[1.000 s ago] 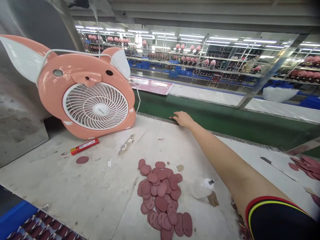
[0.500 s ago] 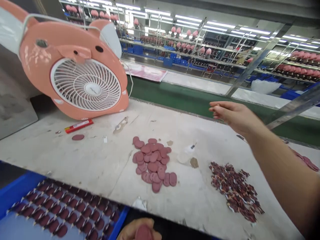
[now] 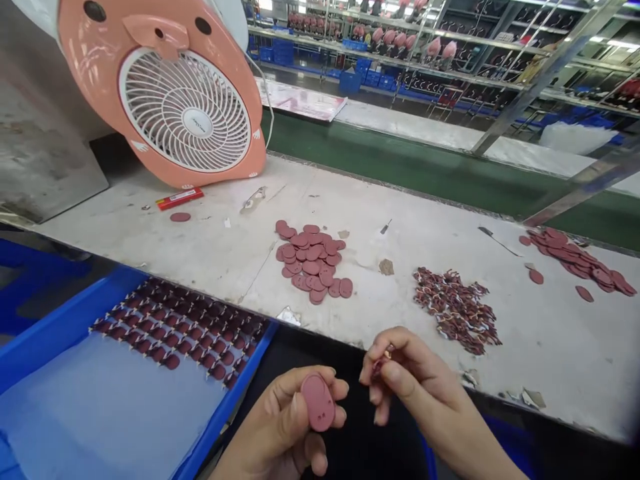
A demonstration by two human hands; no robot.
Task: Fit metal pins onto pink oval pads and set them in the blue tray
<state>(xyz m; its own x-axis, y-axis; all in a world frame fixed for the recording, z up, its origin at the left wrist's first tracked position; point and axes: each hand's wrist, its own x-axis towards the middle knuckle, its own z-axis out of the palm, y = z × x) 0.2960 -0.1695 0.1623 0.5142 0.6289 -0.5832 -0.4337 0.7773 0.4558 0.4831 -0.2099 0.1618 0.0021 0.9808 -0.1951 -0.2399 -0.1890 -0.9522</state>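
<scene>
My left hand (image 3: 285, 423) grips a dark pink oval disc (image 3: 319, 402) with small holes near its lower end, its flat face turned up. To the right, my right hand (image 3: 410, 383) pinches a small dark red piece (image 3: 379, 365) between thumb and fingers; it looks like one from the heap of small dark red pieces (image 3: 457, 310) on the table. The two hands are apart, in front of the table edge. Beyond them lies a pile of pink oval discs (image 3: 313, 260).
At lower left a blue tray (image 3: 45, 327) holds rows of assembled dark red pieces. A pink animal-shaped fan (image 3: 195, 120) stands at the back left, near a red box (image 3: 180, 198). More oval discs (image 3: 580, 257) lie at the right of the white table (image 3: 240, 260).
My right hand has come back from the far side of the table to near my left hand, now with a small piece in it. The view has tilted down, showing more of my left hand.
</scene>
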